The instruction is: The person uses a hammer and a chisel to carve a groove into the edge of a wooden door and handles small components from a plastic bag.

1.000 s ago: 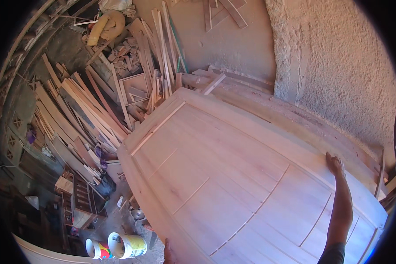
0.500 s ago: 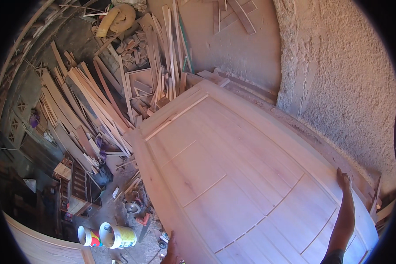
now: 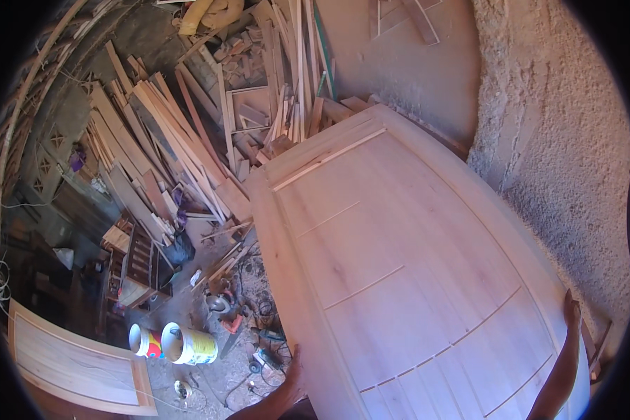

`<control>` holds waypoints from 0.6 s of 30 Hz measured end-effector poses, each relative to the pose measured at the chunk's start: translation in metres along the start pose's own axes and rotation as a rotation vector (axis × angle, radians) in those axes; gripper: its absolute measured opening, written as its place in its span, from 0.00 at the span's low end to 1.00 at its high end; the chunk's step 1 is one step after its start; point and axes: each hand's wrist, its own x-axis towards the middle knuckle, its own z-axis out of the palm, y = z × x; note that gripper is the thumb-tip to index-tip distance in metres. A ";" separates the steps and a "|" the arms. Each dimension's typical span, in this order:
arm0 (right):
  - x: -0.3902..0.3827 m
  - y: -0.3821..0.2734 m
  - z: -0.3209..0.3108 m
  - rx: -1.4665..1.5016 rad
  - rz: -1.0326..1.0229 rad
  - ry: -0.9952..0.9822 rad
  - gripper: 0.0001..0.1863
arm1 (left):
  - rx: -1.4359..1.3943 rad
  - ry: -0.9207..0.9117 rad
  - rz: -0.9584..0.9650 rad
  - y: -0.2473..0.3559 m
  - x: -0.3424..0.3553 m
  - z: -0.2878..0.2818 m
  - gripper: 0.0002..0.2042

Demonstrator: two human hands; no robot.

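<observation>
A large pale wooden door panel (image 3: 427, 231), with a raised frame and thin grooves across its face, fills the centre and right of the head view, slightly slanted. My right hand (image 3: 570, 308) grips its right edge low in the view, fingers curled over the side near the rough wall. My left hand (image 3: 292, 374) holds the left edge near the bottom, its fingertips partly hidden along that edge. Both forearms come in from the lower edge.
Planks and offcuts (image 3: 161, 133) lean in a dense pile at back left. Buckets (image 3: 189, 343), power tools (image 3: 259, 357) and debris lie on the left floor. Another panel (image 3: 77, 357) stands at lower left. A plastered wall (image 3: 399, 63) and rough wall (image 3: 553, 140) border the back and right.
The panel and both my hands have shifted rightward in view, the panel turning more upright in the picture. The surroundings also shifted, and more tools and floor show left of it.
</observation>
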 end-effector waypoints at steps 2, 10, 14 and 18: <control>0.005 -0.002 -0.002 0.005 0.013 -0.038 0.44 | -0.013 -0.034 0.030 -0.008 0.009 -0.011 0.37; -0.019 0.002 0.036 -0.134 0.012 0.221 0.33 | -0.008 0.097 -0.086 -0.015 0.020 -0.022 0.31; -0.046 0.012 0.104 -0.777 -0.384 0.231 0.29 | 0.047 0.018 0.129 -0.048 0.042 -0.081 0.28; -0.082 0.056 0.080 -0.722 -0.941 0.790 0.28 | 0.466 -0.184 0.233 -0.054 0.044 -0.073 0.30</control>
